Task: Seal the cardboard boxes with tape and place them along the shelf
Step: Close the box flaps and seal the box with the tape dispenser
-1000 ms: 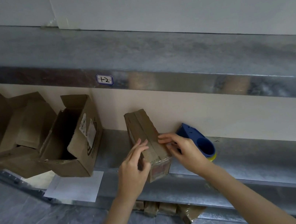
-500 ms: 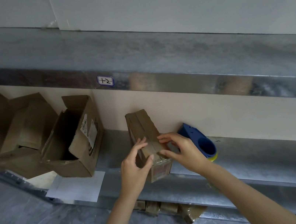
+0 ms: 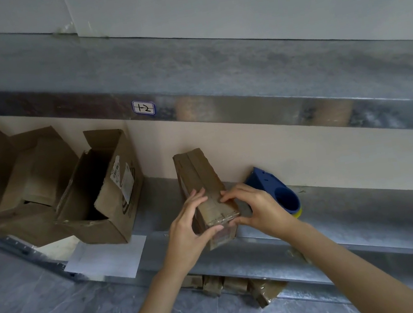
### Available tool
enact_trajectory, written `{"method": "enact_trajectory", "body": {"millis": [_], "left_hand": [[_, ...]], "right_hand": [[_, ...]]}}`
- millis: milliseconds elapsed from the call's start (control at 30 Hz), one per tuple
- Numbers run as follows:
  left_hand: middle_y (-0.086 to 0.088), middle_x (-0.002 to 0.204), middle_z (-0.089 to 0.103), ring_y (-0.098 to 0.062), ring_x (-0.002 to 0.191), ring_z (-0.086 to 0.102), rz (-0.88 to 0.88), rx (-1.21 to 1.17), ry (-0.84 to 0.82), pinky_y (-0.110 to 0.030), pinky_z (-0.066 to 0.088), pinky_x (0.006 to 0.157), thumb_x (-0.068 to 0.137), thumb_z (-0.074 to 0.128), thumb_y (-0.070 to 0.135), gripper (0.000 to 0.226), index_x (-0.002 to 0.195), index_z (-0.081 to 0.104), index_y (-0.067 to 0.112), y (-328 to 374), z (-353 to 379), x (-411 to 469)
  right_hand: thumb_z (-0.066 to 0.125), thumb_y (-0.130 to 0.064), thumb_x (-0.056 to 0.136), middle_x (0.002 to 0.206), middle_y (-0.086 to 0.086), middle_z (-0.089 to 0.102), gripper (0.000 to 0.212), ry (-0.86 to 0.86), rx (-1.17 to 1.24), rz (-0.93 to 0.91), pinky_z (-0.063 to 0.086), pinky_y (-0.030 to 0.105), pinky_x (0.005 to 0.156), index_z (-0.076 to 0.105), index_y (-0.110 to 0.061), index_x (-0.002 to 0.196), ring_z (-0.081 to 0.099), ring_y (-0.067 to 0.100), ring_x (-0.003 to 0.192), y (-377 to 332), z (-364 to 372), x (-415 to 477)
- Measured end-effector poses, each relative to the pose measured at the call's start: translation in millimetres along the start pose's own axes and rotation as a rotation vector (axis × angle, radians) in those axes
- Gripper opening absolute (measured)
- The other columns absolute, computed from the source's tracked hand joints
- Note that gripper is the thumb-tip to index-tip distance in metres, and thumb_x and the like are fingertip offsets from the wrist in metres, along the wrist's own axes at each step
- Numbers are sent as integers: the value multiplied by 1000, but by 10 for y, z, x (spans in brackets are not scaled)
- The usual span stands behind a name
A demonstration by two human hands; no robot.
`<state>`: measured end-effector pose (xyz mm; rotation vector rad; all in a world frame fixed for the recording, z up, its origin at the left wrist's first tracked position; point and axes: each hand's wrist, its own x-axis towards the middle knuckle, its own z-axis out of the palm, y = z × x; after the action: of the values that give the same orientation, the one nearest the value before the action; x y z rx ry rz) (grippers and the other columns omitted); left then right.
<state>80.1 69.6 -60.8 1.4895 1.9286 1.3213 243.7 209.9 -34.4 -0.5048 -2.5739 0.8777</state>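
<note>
A small brown cardboard box lies lengthwise on the metal shelf, its flaps closed with clear tape running along the top seam. My left hand clasps the box's near left side, fingers on top. My right hand grips the near right corner, fingertips pressing on the tape at the seam. A blue tape dispenser with a yellow edge rests on the shelf just right of the box, partly behind my right hand.
An open cardboard box with a white label stands to the left, with more open boxes beyond it. A white sheet lies at the shelf's front edge. Taped boxes sit on a lower level. An upper shelf overhangs.
Both hands have slid toward the near end of the small box, and their fingertips have come closer together on the taped seam. The box has stayed in place.
</note>
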Motion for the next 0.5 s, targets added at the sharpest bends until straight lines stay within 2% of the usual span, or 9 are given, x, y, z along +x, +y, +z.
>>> {"method": "enact_trajectory", "body": {"millis": [133,200,267,333,367,433,500], "left_hand": [[16,151,41,8,143,24,13,-3,-18,-18,25,117,75,85,27,69,135,53,19,9,-50,2],[14,149,44,6,143,28,38,24,-42,-25,28,118,74,86,27,68,134,55,16,-9,-135,2],[12,148,47,3,142,32,63,70,-63,-33,31,118,74,84,28,65,132,57,15,-74,-264,-25],[14,146,49,2,139,39,64,74,-62,-28,33,116,76,82,29,61,131,58,17,-158,-426,-83],[15,144,51,2,136,42,59,67,-52,-23,35,113,76,81,29,58,129,60,18,-201,-508,-113],[15,137,57,2,128,51,36,70,8,-19,41,107,76,82,23,52,124,63,19,-273,-630,-162],[12,127,63,1,118,57,-19,46,99,-18,48,99,74,84,16,51,121,65,18,-311,-685,-199]], "right_hand": [[81,-29,78,120,-1,62,47,3,5,21,49,32,99,66,-13,119,56,9,116,-45,10,-2],[79,-35,78,122,-2,63,47,23,-45,9,45,35,101,68,-16,118,56,9,118,-86,35,7],[76,-47,77,126,-6,63,50,17,-149,-9,35,44,111,68,-22,120,50,9,126,-127,80,15],[72,-55,76,129,-9,61,57,-38,-208,-33,19,53,119,66,-26,124,40,11,136,-175,142,24],[71,-55,75,129,-8,60,58,-63,-203,-52,14,52,120,65,-26,126,37,13,139,-200,182,37],[74,-49,76,127,-4,60,56,-96,-172,-83,21,45,119,65,-25,126,40,15,138,-248,259,85],[79,-39,76,120,-3,62,49,-88,-183,-108,41,41,108,68,-25,122,50,17,125,-296,308,163]]}}
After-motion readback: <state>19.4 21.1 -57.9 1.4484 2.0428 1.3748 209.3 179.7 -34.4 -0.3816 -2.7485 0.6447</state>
